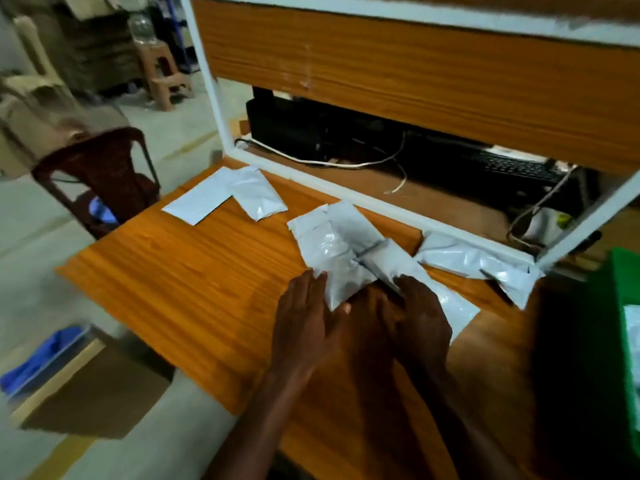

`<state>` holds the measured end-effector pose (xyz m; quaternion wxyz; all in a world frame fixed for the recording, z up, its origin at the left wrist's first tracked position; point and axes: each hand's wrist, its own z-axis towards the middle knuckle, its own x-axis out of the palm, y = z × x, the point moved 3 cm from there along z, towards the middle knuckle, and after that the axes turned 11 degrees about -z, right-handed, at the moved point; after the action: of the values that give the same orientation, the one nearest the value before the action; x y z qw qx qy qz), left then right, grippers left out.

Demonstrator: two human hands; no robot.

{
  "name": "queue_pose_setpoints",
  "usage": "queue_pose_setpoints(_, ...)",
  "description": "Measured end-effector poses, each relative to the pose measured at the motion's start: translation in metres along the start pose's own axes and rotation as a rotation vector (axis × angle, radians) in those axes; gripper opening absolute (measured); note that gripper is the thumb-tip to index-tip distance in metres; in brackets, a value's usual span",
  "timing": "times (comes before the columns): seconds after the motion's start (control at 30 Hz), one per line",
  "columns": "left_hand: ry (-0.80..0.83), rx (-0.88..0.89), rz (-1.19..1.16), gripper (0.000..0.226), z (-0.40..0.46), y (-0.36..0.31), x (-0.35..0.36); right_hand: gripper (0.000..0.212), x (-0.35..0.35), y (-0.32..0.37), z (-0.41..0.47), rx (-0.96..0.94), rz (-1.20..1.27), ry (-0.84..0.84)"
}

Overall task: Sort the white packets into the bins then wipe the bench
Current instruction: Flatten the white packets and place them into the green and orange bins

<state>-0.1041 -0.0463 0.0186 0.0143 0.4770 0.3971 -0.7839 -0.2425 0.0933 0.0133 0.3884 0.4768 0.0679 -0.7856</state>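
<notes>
**Occluded, Cropped and Indistinct Regions**

The left hand [308,323] and right hand [420,320] are covering the near edges of the central packet pile [341,244], and the fingertips of the right hand are lying out of sight, so its grip cannot be determined. Motion blur is softening both hands and the bench [180,271]. The green bin [625,306] is running off the right edge, showing only part of a wall and a sliver of white contents. The keyboard [516,169] is sitting partly behind the wooden panel [415,71]. The cardboard box [86,393] is blurring at the lower left, its blue contents unidentifiable. Background stacks are too blurred to identify.
</notes>
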Motion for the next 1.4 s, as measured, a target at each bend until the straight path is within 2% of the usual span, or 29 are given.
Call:
queue_pose_setpoints(0.1, 0.099, -0.078, 0.035, 0.078, 0.055, 0.019, 0.026, 0.056, 0.015, -0.011, 0.026, 0.06, -0.085, 0.053)
queue_pose_setpoints(0.17, 0.125, -0.12, 0.052, 0.082, 0.093, 0.026, 0.041, 0.065, 0.026, -0.015, 0.046, 0.082, -0.18, 0.21)
queue_pose_setpoints(0.23, 0.157, -0.143, 0.079, 0.087, 0.119, 0.033, 0.055, 0.063, 0.04, -0.02, 0.047, 0.113, -0.241, 0.402)
queue_pose_setpoints(0.33, 0.273, -0.127, 0.109, 0.09, 0.134, 0.047, 0.068, 0.064, 0.058, -0.019, 0.039, 0.199, -0.287, 0.539)
queue_pose_setpoints(0.43, 0.364, -0.007, 0.168, 0.088, 0.134, 0.059, 0.068, 0.066, 0.069, -0.006, 0.025, 0.328, -0.356, 0.558)
queue_pose_setpoints(0.57, 0.528, 0.185, 0.144, 0.088, 0.133, 0.079, 0.061, 0.062, 0.082, 0.027, 0.016, 0.658, -0.358, 0.585)
queue_pose_setpoints(0.67, 0.694, 0.356, 0.19, 0.087, 0.134, 0.091, 0.05, 0.071, 0.086, 0.061, 0.016, 0.883, -0.318, 0.475)
queue_pose_setpoints(0.77, 0.805, 0.483, 0.232, 0.085, 0.138, 0.101, 0.034, 0.074, 0.08, 0.071, 0.019, 0.986, -0.128, 0.61)
queue_pose_setpoints(0.83, 0.826, 0.553, 0.233, 0.081, 0.141, 0.105, 0.023, 0.077, 0.063, 0.071, 0.017, 0.952, -0.117, 0.61)
queue_pose_setpoints(0.9, 0.771, 0.572, 0.175, 0.078, 0.142, 0.102, 0.015, 0.076, 0.053, 0.071, 0.011, 0.847, -0.173, 0.564)
queue_pose_setpoints(1.0, 0.656, 0.445, 0.094, 0.078, 0.141, 0.091, 0.018, 0.076, 0.053, 0.069, -0.002, 0.716, -0.28, 0.557)
queue_pose_setpoints(1.07, 0.642, 0.336, 0.103, 0.078, 0.136, 0.089, 0.029, 0.075, 0.061, 0.065, -0.012, 0.642, -0.345, 0.584)
queue_pose_setpoints(1.13, 0.638, 0.286, 0.121, 0.079, 0.128, 0.092, 0.041, 0.071, 0.068, 0.066, -0.021, 0.581, -0.407, 0.54)
queue_pose_setpoints(1.27, 0.519, 0.366, 0.087, 0.073, 0.12, 0.099, 0.048, 0.063, 0.07, 0.072, -0.029, 0.592, -0.389, 0.413)
queue_pose_setpoints(1.4, 0.494, 0.393, -0.027, 0.069, 0.119, 0.102, 0.048, 0.062, 0.068, 0.072, -0.03, 0.607, -0.321, 0.369)
